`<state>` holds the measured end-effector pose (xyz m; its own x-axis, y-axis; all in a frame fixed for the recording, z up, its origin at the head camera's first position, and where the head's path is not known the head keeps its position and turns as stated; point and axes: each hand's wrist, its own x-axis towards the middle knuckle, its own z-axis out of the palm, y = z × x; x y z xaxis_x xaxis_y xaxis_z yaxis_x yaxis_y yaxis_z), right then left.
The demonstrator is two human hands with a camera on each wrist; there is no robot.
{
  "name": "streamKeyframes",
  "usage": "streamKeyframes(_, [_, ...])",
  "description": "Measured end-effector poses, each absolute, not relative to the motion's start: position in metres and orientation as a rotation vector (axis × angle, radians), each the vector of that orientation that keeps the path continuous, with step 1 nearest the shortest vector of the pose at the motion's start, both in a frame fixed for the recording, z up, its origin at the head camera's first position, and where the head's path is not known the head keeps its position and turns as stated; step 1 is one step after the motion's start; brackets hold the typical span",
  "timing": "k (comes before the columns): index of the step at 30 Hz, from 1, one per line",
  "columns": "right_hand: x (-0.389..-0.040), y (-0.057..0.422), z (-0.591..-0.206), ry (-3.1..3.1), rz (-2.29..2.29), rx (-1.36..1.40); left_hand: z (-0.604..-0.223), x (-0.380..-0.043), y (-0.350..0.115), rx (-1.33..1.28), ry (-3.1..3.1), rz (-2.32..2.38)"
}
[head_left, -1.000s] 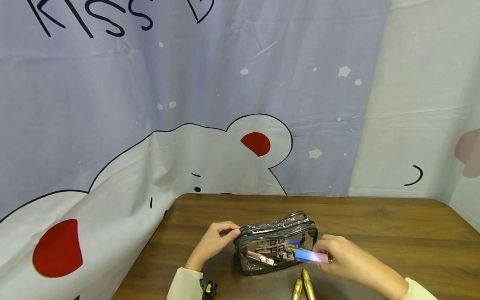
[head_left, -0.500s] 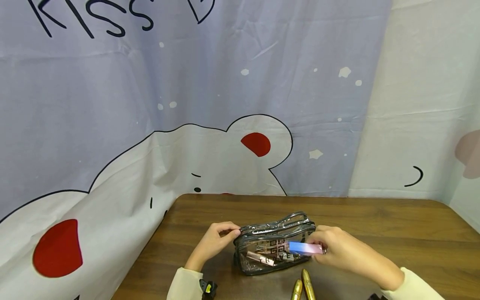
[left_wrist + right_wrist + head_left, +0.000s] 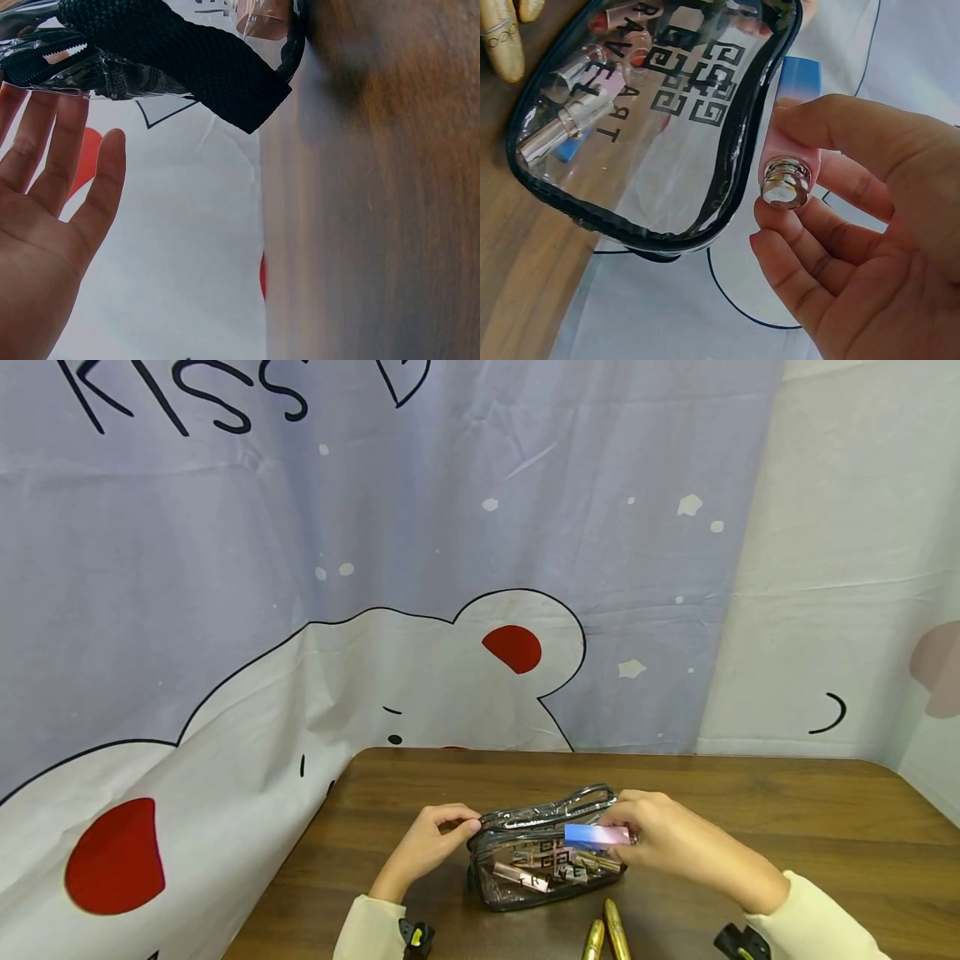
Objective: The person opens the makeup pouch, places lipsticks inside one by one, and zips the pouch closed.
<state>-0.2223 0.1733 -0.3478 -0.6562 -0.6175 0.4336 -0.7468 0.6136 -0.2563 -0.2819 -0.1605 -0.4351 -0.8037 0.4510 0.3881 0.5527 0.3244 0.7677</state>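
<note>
A clear pouch [image 3: 495, 889] with black trim and printed lettering stands on the table, its top unzipped. My left hand [image 3: 426, 850] pinches its left end by the zipper; in the left wrist view a black strap [image 3: 180, 60] hangs beside the fingers. My right hand [image 3: 663, 835] pinches a blue-to-pink lipstick tube [image 3: 588, 836] with a shiny metallic end, held sideways at the pouch's right end, level with its upper rim. Several tubes lie inside the pouch, among them a rose-coloured one [image 3: 521, 877] and a pale silvery lipstick [image 3: 562, 127].
Two gold tubes [image 3: 617, 931] lie on the wooden table [image 3: 787, 827] in front of the pouch, near the bottom of the head view. Behind the table hangs a printed curtain [image 3: 450, 527] with a cartoon bear.
My right hand has lifted the lipstick tube up and leftward, from the pouch's lower right front to its upper rim. My left hand has stayed on the pouch.
</note>
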Motion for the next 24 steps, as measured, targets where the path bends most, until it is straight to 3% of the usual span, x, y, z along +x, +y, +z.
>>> streamKeyframes(24, [-0.239,0.150,-0.329,-2.658,0.653,1.085,-0.438,-0.285,-0.159,-0.917,-2.471,-1.484])
